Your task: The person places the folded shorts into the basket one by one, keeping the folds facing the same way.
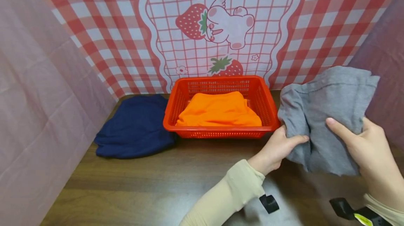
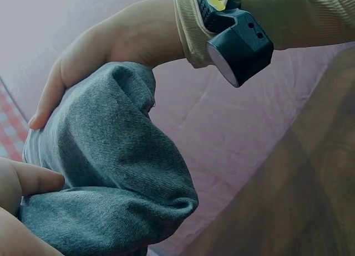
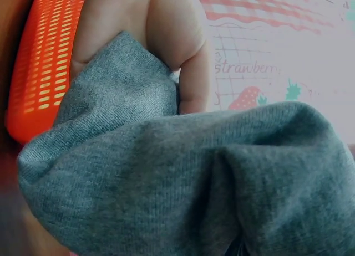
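Observation:
A folded grey garment (image 1: pixel 331 114) is held up between both hands, right of the basket. My left hand (image 1: pixel 277 149) grips its left edge, thumb on the front face and fingers behind. The right hand (image 1: pixel 369 145) holds the opposite side, its thumb lying across the front. Soft folds of the grey cloth (image 2: pixel 111 145) fill the left wrist view, and the right wrist view shows its bunched underside (image 3: pixel 166 178). Beside it an orange folded garment (image 1: pixel 221 108) lies inside the red plastic basket (image 1: pixel 217 132).
A navy folded garment (image 1: pixel 135 128) lies on the wooden table (image 1: pixel 142 184) left of the basket. Behind hangs a red-and-white checked cloth (image 1: pixel 104 26) with strawberry prints. Pink fabric (image 1: pixel 47 96) encloses the left side, and similar fabric the right.

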The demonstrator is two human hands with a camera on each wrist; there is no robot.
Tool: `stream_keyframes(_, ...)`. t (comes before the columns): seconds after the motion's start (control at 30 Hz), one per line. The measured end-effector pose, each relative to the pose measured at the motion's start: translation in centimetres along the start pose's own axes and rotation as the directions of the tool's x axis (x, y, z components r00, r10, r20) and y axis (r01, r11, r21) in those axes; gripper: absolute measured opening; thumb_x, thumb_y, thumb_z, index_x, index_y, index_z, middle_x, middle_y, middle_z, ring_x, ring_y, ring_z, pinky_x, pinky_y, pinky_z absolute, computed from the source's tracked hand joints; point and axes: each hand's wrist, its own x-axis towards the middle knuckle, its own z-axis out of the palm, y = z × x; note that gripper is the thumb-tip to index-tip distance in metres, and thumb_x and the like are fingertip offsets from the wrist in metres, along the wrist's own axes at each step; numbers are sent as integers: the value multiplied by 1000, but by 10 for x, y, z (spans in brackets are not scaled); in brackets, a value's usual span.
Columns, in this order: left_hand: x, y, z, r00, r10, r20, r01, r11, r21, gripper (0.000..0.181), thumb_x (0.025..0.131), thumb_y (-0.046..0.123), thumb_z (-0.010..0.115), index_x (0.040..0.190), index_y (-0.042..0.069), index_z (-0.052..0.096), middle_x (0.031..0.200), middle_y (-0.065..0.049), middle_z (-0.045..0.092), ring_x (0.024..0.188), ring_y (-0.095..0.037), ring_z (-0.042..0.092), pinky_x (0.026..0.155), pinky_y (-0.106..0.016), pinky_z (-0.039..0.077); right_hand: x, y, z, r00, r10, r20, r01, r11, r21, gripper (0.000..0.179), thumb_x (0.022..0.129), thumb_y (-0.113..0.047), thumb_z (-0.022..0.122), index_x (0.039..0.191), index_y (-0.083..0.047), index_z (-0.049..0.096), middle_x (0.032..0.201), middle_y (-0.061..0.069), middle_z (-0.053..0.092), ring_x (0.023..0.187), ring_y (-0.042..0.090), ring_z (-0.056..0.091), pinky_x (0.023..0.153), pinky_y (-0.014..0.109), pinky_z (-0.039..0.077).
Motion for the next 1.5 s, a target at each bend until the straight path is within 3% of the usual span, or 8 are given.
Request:
stream_keyframes(0.13, 0, 3, -3, 1000, 8, -13, -9, 1000, -29, 37, 81, 10, 63, 116, 19, 54, 105, 18, 55, 91, 1, 51, 86, -19, 40, 0, -5, 1, 1000, -24, -9, 24, 999, 26, 25, 84, -30, 64, 100, -35, 45, 81, -31, 46, 63, -10, 49, 52, 12, 41)
stream_keyframes(0.33, -1, 8, -8, 1000, 13, -3, -13, 996, -83, 37, 81, 7, 62, 115, 17, 54, 104, 16, 55, 91, -1, 50, 88, -20, 40, 1, -9, 4, 998, -63, -10, 64, 995, 76, 30, 84, -25, 64, 107, -34, 48, 86, -30, 48, 67, -11, 49, 55, 9, 40)
stream_keyframes(0.63, -2, 18, -20, 999, 51, 0, -50, 989, -141, 37, 82, 7, 61, 116, 17, 53, 106, 14, 54, 95, -4, 49, 92, -25, 37, 6, -19, 10, 998, -55, 5, 54, 986, 156, 33, 83, -23, 65, 113, -27, 51, 87, -29, 52, 69, -10, 53, 55, 10, 43)
stream_keyframes(1.23, 1, 34, -45, 996, 45, -79, -61, 975, -213, 35, 82, 14, 64, 116, 17, 55, 109, 7, 58, 97, -13, 53, 96, -37, 39, 11, -39, 31, 993, -108, 37, 91, 943, 319, 26, 83, -19, 65, 105, -25, 53, 87, -23, 59, 70, -6, 58, 58, 11, 45)
stream_keyframes(1.5, 2, 36, -51, 993, 54, -106, -77, 972, -220, 34, 82, 15, 64, 115, 18, 55, 108, 7, 59, 97, -13, 53, 96, -37, 39, 14, -44, 39, 992, -123, 23, 110, 945, 309, 27, 83, -19, 65, 106, -24, 52, 88, -21, 58, 72, -5, 57, 59, 11, 45)
